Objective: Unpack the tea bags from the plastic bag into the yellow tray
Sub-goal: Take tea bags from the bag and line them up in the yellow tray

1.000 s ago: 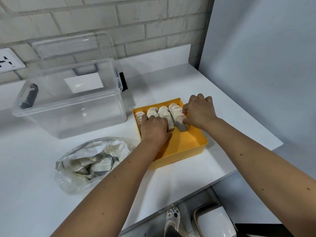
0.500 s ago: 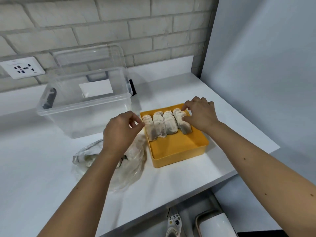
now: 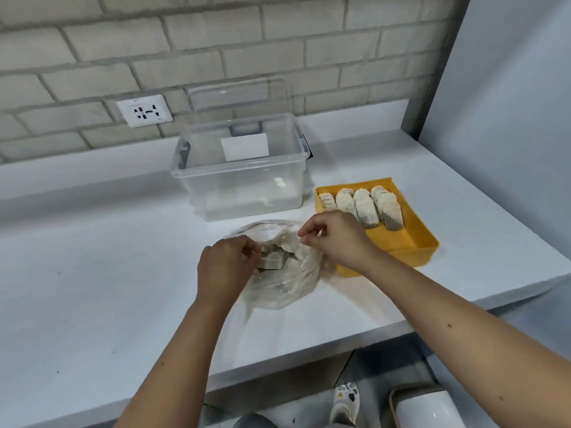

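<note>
A clear plastic bag (image 3: 284, 288) lies on the white counter (image 3: 108, 273), with pale tea bags (image 3: 272, 257) showing through its open mouth. My left hand (image 3: 227, 267) grips the bag's left edge, its fingers curled at the opening. My right hand (image 3: 336, 239) pinches the bag's right rim between thumb and forefinger. To the right stands the yellow tray (image 3: 417, 239), holding several tea bags (image 3: 364, 205) lined up in rows at its far end. The tray's near half is bare.
A clear plastic storage box (image 3: 241, 183) with its lid raised stands behind the bag, touching the tray's left corner. A wall socket (image 3: 144, 111) sits on the brick wall. The counter's edge runs close on the right; a shoe (image 3: 346, 400) and a white bin (image 3: 429, 409) are below.
Both hands left the tray and moved left to the plastic bag. The left hand now grips the bag's edge and the right pinches its rim. The camera view shifted left.
</note>
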A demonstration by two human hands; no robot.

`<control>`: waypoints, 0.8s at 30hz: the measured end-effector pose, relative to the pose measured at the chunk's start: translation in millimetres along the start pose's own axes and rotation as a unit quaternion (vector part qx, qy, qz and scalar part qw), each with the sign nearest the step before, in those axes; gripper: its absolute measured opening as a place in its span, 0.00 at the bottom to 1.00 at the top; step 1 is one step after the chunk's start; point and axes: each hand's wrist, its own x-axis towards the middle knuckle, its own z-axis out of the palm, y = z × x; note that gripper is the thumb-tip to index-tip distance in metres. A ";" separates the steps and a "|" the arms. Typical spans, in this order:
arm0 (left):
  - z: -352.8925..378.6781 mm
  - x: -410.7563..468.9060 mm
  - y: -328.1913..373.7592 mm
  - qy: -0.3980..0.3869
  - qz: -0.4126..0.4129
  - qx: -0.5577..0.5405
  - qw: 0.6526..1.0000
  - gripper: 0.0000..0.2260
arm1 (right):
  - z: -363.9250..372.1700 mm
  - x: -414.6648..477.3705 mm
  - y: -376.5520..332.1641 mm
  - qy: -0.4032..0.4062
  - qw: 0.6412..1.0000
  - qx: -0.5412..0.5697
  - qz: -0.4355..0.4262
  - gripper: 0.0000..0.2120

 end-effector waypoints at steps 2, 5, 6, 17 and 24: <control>7.2 0.3 -6.4 0.011 0.043 0.065 0.997 0.04 | 22.3 1.2 -7.6 -0.022 0.998 -0.060 -0.025 0.04; 14.9 -0.4 -12.1 0.023 0.061 0.118 0.991 0.04 | 48.3 5.7 -16.2 -0.030 0.972 -0.219 -0.083 0.06; 16.9 -1.8 -12.6 0.028 0.066 0.126 0.989 0.04 | 54.7 7.9 -17.4 -0.035 0.961 -0.259 -0.092 0.07; 21.9 -6.5 -13.3 0.018 0.077 0.157 0.984 0.11 | 81.9 17.6 -14.2 -0.033 0.915 -0.389 -0.101 0.09; 23.1 -3.6 -8.1 0.073 0.061 0.115 0.989 0.08 | 63.9 5.9 -9.0 0.036 0.974 -0.212 -0.067 0.08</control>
